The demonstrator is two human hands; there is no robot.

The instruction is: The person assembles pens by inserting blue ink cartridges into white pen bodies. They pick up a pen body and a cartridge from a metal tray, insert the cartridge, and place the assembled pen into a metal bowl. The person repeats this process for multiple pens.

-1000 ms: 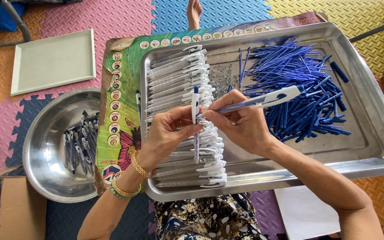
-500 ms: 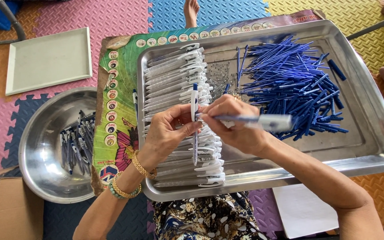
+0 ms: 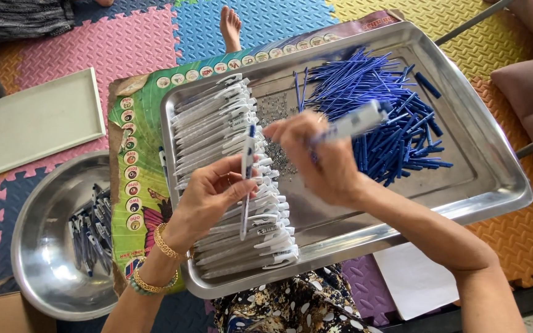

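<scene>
1. While my left hand [image 3: 208, 197] pinches an upright white pen barrel [image 3: 247, 179] at frame centre, my right hand [image 3: 316, 157] grips a white-and-blue pen [image 3: 356, 122] just right of it.
2. Done, I judge: assembled pens [image 3: 90, 228] in the steel bowl [image 3: 44, 283], lower left.
3. Left: a long row of white barrels [image 3: 229, 166] and the blue refills [image 3: 390, 111] heaped upper right in the steel tray [image 3: 495, 179].

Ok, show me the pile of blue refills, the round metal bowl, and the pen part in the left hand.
blue refills [image 3: 390, 117], head view, middle of pile.
round metal bowl [image 3: 44, 271], head view, bare inner wall.
pen part [image 3: 247, 166], head view, upper shaft above fingers.
</scene>
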